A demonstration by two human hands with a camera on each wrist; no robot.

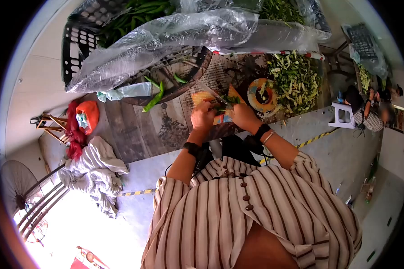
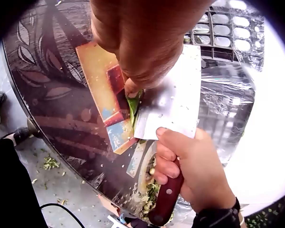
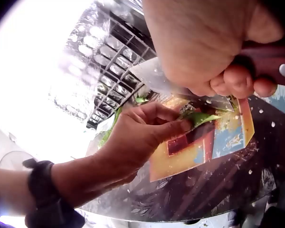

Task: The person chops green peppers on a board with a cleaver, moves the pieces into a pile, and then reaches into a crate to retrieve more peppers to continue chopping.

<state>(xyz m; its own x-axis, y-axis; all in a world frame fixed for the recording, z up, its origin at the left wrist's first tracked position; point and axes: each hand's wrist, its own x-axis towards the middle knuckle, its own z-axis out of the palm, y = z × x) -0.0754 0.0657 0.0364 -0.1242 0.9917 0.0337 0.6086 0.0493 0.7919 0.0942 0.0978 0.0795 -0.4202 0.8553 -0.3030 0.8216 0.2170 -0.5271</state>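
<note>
My left hand (image 1: 203, 116) pinches a green pepper (image 3: 202, 118) between thumb and fingers, over a colourful printed board (image 3: 178, 164) on the table. With my right hand (image 1: 246, 118) I grip the dark red handle (image 2: 167, 202) of a cleaver (image 2: 173, 114). Its broad blade stands right beside the pepper and the left fingertips. In the head view, more green pieces (image 1: 232, 98) lie by the blade. To the right is a heap of cut peppers (image 1: 296, 85), and whole green peppers (image 1: 156, 101) rest on the left.
Beyond the hands stands a black crate (image 1: 76, 56) draped in clear plastic (image 1: 179, 40), with peppers inside. A round orange-rimmed piece (image 1: 256, 105) lies beside the board. A plastic packet (image 1: 125, 92) sits near the table's left edge. Another person (image 1: 368, 112) sits far right, near a white stool (image 1: 342, 115).
</note>
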